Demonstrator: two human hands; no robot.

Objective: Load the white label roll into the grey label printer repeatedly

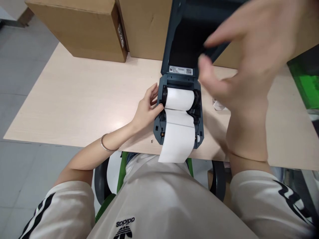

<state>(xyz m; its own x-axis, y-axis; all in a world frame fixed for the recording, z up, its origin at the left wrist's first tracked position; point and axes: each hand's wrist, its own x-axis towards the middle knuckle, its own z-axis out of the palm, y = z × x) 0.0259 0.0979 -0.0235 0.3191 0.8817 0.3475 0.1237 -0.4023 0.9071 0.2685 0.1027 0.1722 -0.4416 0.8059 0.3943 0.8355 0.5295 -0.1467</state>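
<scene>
A dark blue label printer [200,123] sits at the table's front edge with its lid [168,43] raised. Inside lies a white label roll [179,99]; its label strip [177,142] runs out over the front and hangs past the table edge. My left hand [147,109] grips the printer's left side, thumb on the rim by the roll holder and fingers along the outer wall. High on the right, close to the camera and slightly blurred, my right hand [251,56] is in front of the raised lid, thumb and forefinger apart with nothing seen between them.
Cardboard boxes [82,30] line the back of the pale wooden table [74,103]. A crumpled piece of paper [218,105] lies right of the printer. Something bright green [309,88] stands at the far right. A chair armrest [101,181] shows below the table edge.
</scene>
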